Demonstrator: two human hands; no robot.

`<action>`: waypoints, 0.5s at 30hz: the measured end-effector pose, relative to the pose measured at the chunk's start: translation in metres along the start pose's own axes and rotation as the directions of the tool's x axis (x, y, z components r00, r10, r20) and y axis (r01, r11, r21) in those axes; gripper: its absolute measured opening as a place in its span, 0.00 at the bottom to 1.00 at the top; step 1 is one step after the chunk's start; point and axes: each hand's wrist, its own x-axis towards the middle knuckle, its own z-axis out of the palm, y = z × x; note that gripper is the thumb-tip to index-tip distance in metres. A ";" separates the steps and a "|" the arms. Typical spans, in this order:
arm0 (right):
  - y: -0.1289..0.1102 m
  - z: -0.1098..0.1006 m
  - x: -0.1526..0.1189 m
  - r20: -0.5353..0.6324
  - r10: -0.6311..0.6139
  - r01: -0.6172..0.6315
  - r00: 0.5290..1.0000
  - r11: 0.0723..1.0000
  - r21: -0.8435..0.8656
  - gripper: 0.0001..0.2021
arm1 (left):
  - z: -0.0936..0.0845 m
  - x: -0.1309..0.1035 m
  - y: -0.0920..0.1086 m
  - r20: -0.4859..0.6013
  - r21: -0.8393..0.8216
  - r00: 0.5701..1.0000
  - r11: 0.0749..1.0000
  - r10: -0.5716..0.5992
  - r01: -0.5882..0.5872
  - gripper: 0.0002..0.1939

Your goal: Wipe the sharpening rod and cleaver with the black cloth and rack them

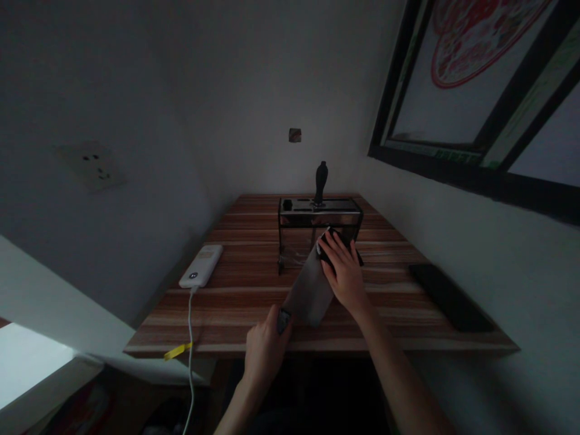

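A broad cleaver-like knife lies slanted above the wooden table, its grey blade pointing up and right. My left hand is wrapped round its handle near the front edge. With fingers spread over a black cloth, my right hand presses the cloth on the far end of the blade. Just behind stands a knife rack with a metal top and clear sides, and one black handle sticks up from it.
On the table, a white power bank with a white cable and yellow tag sits left. A flat black object lies right. Walls border the table; a framed picture hangs upper right.
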 end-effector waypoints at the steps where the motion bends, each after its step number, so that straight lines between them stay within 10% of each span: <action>1: 0.000 0.000 0.001 0.003 -0.001 0.001 1.000 1.000 -0.007 0.23 | 0.000 0.000 0.000 0.001 -0.001 1.000 1.000 0.001 -0.001 0.13; 15: -0.031 -0.003 -0.017 0.106 -0.078 0.082 0.991 0.996 -0.037 0.25 | -0.002 0.000 0.002 0.025 0.016 1.000 1.000 -0.019 0.018 0.15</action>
